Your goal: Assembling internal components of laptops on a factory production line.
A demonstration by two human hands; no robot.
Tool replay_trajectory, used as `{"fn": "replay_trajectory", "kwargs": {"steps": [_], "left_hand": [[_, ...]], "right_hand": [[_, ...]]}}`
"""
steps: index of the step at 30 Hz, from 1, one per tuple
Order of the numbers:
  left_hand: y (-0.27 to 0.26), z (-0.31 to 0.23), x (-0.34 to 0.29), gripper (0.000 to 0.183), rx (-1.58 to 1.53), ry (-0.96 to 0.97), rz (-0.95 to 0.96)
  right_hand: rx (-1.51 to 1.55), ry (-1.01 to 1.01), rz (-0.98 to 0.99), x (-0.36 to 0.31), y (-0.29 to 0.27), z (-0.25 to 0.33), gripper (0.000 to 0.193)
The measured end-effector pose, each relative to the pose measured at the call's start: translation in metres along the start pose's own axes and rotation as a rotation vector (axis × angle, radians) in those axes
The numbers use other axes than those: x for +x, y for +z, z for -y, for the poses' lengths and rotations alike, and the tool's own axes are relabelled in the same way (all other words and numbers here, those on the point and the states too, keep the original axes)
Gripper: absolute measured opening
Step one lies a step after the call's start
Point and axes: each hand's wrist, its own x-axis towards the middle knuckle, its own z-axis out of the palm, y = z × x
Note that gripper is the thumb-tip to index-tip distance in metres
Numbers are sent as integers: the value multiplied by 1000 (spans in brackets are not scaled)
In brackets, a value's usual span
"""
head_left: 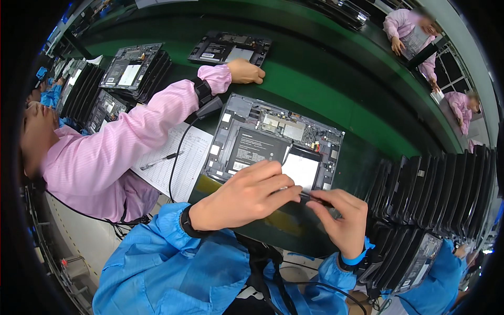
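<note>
An opened flat device [286, 131], like a tablet or laptop base, lies on the green bench in front of me. It shows a dark battery pack [254, 147], a circuit board [283, 127] and a white panel [302, 170]. Over its near edge, my left hand [247, 197] has its fingers bent and drawn together. Close by on the right, my right hand [341, 215] pinches with thumb and forefinger at a small dark piece [307, 197]. The fingertips of both hands almost meet there; what each one holds is too small to name.
At my left, a co-worker's pink sleeve [121, 139] reaches over the bench, the hand [245, 72] beside another opened device [231, 48]. A pen [163, 160] lies on printed sheets [181, 173]. Stacked devices stand at right [430, 194] and left [131, 73]. A black cable [181, 144] trails down.
</note>
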Motion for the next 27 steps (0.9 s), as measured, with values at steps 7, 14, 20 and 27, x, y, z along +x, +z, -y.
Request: {"fn": "replay_trajectory", "kwargs": {"steps": [7,14,20,27], "left_hand": [[10,33,-2,55,320,-143,241],[5,36,-9,53,310,-184,219],[9,39,-13,47,257,-194,221],[6,41,-14,49,275,-152,229]], "right_hand": [[-188,207,-143,34,-7,-25,15],[-113,-31,22,65,24,-41,33],[-237,-163,162,82,37,-54,46],[-46,-128,201,82,32,-61,38]]}}
